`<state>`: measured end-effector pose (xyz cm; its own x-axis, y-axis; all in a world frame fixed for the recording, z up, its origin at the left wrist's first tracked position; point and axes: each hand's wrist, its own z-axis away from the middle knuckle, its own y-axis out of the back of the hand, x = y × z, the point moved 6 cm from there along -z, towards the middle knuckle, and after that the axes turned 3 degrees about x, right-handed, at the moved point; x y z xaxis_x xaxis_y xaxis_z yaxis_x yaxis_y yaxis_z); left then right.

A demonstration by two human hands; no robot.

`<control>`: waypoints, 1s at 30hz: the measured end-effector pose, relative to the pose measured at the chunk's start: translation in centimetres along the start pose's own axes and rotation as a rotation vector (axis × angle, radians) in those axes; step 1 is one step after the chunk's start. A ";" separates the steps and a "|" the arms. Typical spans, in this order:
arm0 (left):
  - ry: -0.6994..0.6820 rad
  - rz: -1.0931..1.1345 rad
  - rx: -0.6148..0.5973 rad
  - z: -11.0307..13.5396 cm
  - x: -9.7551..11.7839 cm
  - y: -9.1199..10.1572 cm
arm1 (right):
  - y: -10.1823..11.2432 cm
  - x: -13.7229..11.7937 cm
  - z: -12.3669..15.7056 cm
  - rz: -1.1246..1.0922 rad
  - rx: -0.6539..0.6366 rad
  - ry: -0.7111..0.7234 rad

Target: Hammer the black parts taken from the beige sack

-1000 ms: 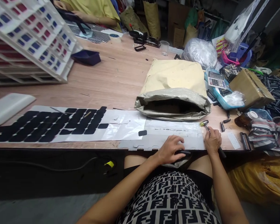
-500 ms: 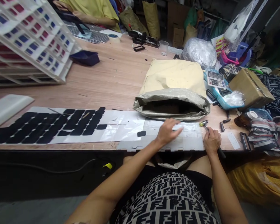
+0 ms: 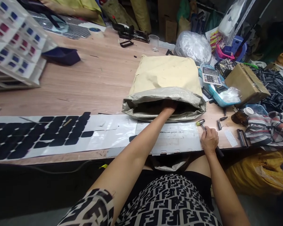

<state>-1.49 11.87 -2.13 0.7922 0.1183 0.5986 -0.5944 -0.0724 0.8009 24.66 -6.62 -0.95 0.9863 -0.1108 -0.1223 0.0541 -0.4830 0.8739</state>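
My left hand [image 3: 169, 105] reaches into the dark mouth of a cream woven sack [image 3: 165, 73] lying on the table, and its fingers are hidden inside. In my right hand [image 3: 209, 139] is a small hammer [image 3: 200, 122] with a yellowish face and a dark handle; the fingers wrap round it near the table's front edge. A translucent sheet [image 3: 176, 141] lies below the sack's opening. Rows of black rounded pieces [image 3: 58, 130] rest on white paper to the left, and one more black piece [image 3: 132, 138] is partly covered by my left forearm.
A white plastic rack [image 3: 16, 40] and a dark blue tray [image 3: 62, 56] stand at the left. To the right are a calculator [image 3: 211, 75], a blue basket [image 3: 223, 97], a cardboard box [image 3: 247, 83], a brown bottle [image 3: 241, 116] and folded cloth [image 3: 261, 128]. Another person's arm [image 3: 70, 12] is at the back.
My left hand has moved from above the translucent sheet up and forward into the sack. My right hand still holds the hammer in about the same place. The view has shifted to the right.
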 end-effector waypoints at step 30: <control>-0.487 0.221 -0.101 16.9 -2.4 -0.4 | 3.4 -1.8 1.0 -0.340 0.028 0.041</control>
<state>-0.82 -5.14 -3.64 0.6049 -0.3635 0.7085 -0.7455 0.0544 0.6643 22.94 -8.93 1.81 0.9181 0.0957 -0.3847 0.3771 -0.5101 0.7730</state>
